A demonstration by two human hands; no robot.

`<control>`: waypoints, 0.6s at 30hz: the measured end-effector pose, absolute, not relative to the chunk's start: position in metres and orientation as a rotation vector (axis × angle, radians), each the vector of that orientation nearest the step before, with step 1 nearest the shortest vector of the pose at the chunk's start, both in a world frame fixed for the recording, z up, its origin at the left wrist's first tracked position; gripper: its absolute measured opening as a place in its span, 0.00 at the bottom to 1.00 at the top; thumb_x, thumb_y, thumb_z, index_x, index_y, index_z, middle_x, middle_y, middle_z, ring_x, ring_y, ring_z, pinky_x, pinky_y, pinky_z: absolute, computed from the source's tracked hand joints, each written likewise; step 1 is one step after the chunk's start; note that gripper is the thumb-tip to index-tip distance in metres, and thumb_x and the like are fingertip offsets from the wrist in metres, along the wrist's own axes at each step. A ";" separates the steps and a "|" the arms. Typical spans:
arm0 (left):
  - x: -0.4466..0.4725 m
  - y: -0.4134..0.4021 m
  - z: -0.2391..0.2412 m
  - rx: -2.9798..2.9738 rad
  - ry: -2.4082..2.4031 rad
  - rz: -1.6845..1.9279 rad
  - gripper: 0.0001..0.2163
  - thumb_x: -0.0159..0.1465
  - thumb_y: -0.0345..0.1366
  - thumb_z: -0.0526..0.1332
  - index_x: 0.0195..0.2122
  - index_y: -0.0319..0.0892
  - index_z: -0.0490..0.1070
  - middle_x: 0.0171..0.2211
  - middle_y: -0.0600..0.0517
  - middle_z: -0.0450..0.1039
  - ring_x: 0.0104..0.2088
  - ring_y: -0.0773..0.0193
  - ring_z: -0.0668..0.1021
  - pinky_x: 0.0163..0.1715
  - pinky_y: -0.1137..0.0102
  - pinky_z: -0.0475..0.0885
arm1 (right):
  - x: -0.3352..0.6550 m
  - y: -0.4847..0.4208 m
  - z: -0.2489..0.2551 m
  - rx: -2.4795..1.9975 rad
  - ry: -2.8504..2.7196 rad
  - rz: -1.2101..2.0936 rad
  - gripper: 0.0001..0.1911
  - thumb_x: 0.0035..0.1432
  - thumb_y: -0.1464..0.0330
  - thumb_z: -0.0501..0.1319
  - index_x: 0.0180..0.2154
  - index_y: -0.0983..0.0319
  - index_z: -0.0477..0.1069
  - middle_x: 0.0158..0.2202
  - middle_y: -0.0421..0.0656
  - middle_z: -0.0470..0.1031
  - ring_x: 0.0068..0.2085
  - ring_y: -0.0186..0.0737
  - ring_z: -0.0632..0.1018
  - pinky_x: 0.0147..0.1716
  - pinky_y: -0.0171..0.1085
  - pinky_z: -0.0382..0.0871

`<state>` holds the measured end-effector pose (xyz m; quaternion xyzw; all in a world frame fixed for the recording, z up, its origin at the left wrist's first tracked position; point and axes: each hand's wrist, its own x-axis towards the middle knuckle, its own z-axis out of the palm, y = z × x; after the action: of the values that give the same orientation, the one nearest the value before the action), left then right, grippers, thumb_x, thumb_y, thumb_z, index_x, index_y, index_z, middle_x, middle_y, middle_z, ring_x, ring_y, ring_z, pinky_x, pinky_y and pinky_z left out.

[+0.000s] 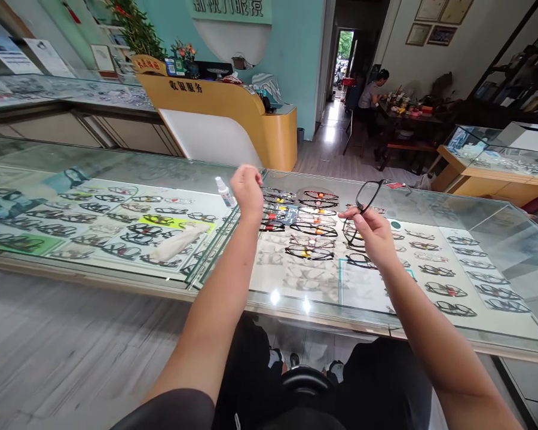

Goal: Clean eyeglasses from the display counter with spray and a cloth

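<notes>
My right hand (374, 233) holds a pair of black-framed glasses (366, 197) up over the glass counter (116, 167), pinching them near one lens. My left hand (247, 190) hangs in the air to the left of them, fingers curled in, and nothing shows in it. A small white spray bottle (225, 192) stands on the counter just left of my left hand. A folded white cloth (179, 242) lies on the glass further left and nearer to me.
Under the glass lie several rows of spectacle frames (311, 230). An orange reception desk (233, 113) stands behind the counter. At the back right a person (371, 95) sits at a dark table. Another glass showcase (497, 158) is on the right.
</notes>
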<state>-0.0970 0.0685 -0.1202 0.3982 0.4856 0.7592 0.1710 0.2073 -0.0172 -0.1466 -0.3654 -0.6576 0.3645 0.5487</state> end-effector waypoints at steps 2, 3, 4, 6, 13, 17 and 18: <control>-0.119 0.074 -0.123 1.021 1.799 2.261 0.10 0.70 0.27 0.57 0.31 0.44 0.67 0.37 0.49 0.73 0.46 0.59 0.77 0.55 0.66 0.71 | 0.206 -0.017 -0.147 -0.876 -1.563 0.853 0.23 0.66 0.43 0.68 0.42 0.55 0.84 0.39 0.45 0.85 0.44 0.50 0.82 0.55 0.53 0.78; -0.128 0.076 -0.125 0.931 1.977 2.260 0.06 0.70 0.27 0.59 0.37 0.44 0.69 0.46 0.47 0.75 0.53 0.56 0.77 0.61 0.62 0.69 | 0.206 -0.017 -0.147 -0.874 -1.554 0.847 0.23 0.66 0.43 0.68 0.42 0.55 0.84 0.39 0.45 0.85 0.43 0.49 0.82 0.54 0.52 0.78; -0.136 0.078 -0.128 0.840 2.117 2.223 0.05 0.70 0.27 0.61 0.43 0.45 0.70 0.55 0.44 0.75 0.60 0.52 0.75 0.65 0.57 0.67 | 0.205 -0.017 -0.147 -0.874 -1.543 0.839 0.23 0.65 0.43 0.69 0.42 0.55 0.84 0.40 0.45 0.85 0.43 0.49 0.82 0.54 0.51 0.77; -0.149 0.082 -0.136 0.691 2.271 2.082 0.15 0.68 0.27 0.64 0.54 0.46 0.67 0.66 0.40 0.68 0.68 0.45 0.70 0.68 0.49 0.65 | 0.206 -0.016 -0.147 -0.887 -1.529 0.817 0.22 0.65 0.43 0.69 0.42 0.55 0.84 0.41 0.46 0.85 0.45 0.50 0.82 0.53 0.51 0.77; -0.181 0.103 -0.172 0.611 2.279 1.727 0.22 0.65 0.28 0.67 0.59 0.48 0.64 0.66 0.39 0.73 0.69 0.41 0.73 0.68 0.42 0.63 | 0.210 -0.011 -0.150 -0.920 -1.538 0.815 0.23 0.65 0.44 0.69 0.43 0.56 0.83 0.41 0.46 0.85 0.46 0.49 0.82 0.53 0.51 0.76; -0.187 0.108 -0.185 0.627 2.294 1.663 0.21 0.64 0.24 0.65 0.55 0.49 0.66 0.63 0.42 0.77 0.67 0.43 0.76 0.69 0.42 0.60 | 0.210 -0.011 -0.149 -0.920 -1.545 0.801 0.22 0.66 0.44 0.68 0.43 0.56 0.83 0.42 0.46 0.85 0.47 0.49 0.82 0.53 0.50 0.76; -0.188 0.108 -0.187 0.626 2.294 1.646 0.20 0.64 0.25 0.65 0.54 0.49 0.66 0.62 0.42 0.77 0.66 0.42 0.76 0.68 0.41 0.59 | 0.210 -0.011 -0.149 -0.918 -1.549 0.797 0.22 0.66 0.44 0.68 0.43 0.56 0.83 0.43 0.46 0.85 0.47 0.49 0.82 0.54 0.50 0.76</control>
<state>-0.1881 0.1076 -0.1866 0.2147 0.7871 0.5647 0.1244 0.2101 -0.0109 -0.1491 -0.3884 -0.6554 0.3372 0.5531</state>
